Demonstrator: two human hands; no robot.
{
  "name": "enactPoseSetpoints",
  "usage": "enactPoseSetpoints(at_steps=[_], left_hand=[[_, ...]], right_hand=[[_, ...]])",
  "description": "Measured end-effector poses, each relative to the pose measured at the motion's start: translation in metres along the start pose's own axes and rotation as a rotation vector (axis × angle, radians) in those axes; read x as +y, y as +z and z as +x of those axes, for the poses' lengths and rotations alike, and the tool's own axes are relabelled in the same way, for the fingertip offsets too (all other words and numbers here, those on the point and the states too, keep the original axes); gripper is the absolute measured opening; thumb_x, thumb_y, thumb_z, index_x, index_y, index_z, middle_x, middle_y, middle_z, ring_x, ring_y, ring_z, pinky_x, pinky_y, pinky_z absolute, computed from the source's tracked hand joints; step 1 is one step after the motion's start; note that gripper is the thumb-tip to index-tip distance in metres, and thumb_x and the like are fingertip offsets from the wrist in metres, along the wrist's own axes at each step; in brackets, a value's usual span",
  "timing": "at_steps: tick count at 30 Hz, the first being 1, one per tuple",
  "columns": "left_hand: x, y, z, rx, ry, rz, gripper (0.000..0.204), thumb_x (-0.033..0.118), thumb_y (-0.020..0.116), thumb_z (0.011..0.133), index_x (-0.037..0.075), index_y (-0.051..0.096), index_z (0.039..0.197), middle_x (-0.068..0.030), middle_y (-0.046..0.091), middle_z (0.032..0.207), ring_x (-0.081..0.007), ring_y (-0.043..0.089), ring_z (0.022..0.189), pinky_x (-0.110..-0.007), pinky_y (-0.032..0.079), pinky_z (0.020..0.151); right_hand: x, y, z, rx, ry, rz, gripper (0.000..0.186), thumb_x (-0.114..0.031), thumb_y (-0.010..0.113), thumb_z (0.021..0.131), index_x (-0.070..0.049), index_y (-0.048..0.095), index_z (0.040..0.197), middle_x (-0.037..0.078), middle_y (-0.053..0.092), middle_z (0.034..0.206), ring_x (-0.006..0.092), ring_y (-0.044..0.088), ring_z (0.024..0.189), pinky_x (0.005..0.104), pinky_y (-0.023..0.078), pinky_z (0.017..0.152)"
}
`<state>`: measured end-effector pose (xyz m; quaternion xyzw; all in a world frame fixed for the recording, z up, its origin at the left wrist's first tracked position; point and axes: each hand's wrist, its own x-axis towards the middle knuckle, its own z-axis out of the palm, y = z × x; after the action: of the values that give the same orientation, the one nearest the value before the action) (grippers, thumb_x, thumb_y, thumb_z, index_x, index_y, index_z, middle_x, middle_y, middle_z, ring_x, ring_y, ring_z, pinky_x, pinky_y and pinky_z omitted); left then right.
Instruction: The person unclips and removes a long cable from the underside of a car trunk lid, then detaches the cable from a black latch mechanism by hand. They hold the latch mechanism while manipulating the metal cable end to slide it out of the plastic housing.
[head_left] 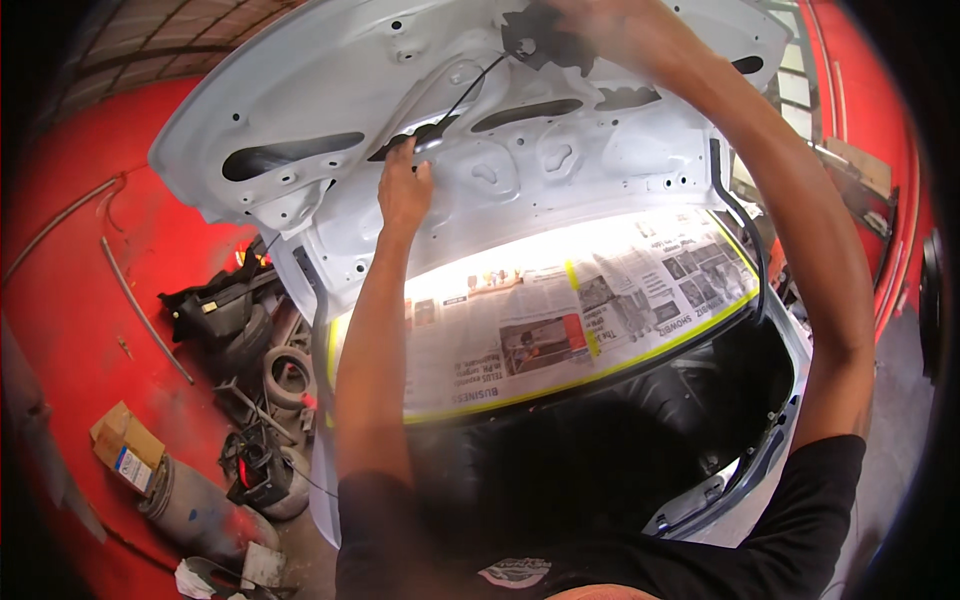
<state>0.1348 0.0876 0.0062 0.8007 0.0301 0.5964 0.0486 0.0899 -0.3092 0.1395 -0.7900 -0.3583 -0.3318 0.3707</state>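
Observation:
Both arms reach up to the inner side of a raised grey-white car trunk lid (330, 95). My left hand (405, 195) is at a long slot in the lid, with its fingers closed at the lower end of a thin black cable (475, 85); the fingertips partly hide the contact. The cable slants up to the right to a dark, irregular black piece (548, 40) at the top of the lid. Over that piece's right side is my right hand (600, 22), smeared by motion and partly cut off by the upper edge. Its fingers cannot be made out.
Newspaper (470, 345) edged with yellow tape covers the rear window below the lid. The dark trunk opening (560, 470) lies nearer me. On the left stand a drum (205, 510), a cardboard box (128, 440), tyres (290, 375) and black car parts (225, 310) by a red wall.

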Motion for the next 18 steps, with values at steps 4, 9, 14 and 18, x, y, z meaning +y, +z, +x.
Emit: enactPoseSetpoints(at_steps=[4,9,14,18], left_hand=[[0.015,0.005,-0.003,-0.038,-0.031,-0.04,0.051,0.015,0.066,0.092,0.001,0.057,0.14,-0.0228,0.057,0.141,-0.0396,0.055,0.13,-0.046,0.045,0.109],[0.007,0.001,0.001,-0.04,0.036,-0.101,0.053,0.017,0.069,0.092,0.002,0.056,0.141,-0.0254,0.056,0.143,-0.0399,0.054,0.132,-0.045,0.043,0.112],[0.011,-0.002,0.005,-0.076,-0.015,-0.123,0.054,0.018,0.07,0.092,0.002,0.057,0.141,-0.0257,0.056,0.142,-0.0398,0.054,0.132,-0.045,0.043,0.112],[0.011,0.0,0.005,-0.084,0.01,-0.075,0.054,0.018,0.07,0.091,0.003,0.057,0.141,-0.0267,0.057,0.139,-0.0412,0.055,0.13,-0.046,0.044,0.11]], right_hand=[[0.05,0.018,0.036,0.182,-0.662,-0.45,0.031,-0.021,0.053,0.1,-0.004,0.064,0.125,0.02,0.069,0.111,0.0312,0.069,0.09,0.0407,0.058,0.072],[0.054,0.03,0.042,0.248,-0.82,-0.509,0.03,-0.021,0.051,0.102,-0.004,0.063,0.123,0.018,0.067,0.11,0.0304,0.068,0.091,0.0399,0.057,0.075],[0.049,0.027,0.042,0.356,-0.854,-0.509,0.028,-0.021,0.048,0.103,-0.003,0.062,0.121,0.017,0.066,0.109,0.0297,0.066,0.092,0.039,0.055,0.078],[0.043,0.029,0.045,0.457,-0.887,-0.52,0.028,-0.021,0.046,0.104,-0.003,0.062,0.119,0.015,0.066,0.108,0.0292,0.064,0.092,0.0382,0.053,0.081]])
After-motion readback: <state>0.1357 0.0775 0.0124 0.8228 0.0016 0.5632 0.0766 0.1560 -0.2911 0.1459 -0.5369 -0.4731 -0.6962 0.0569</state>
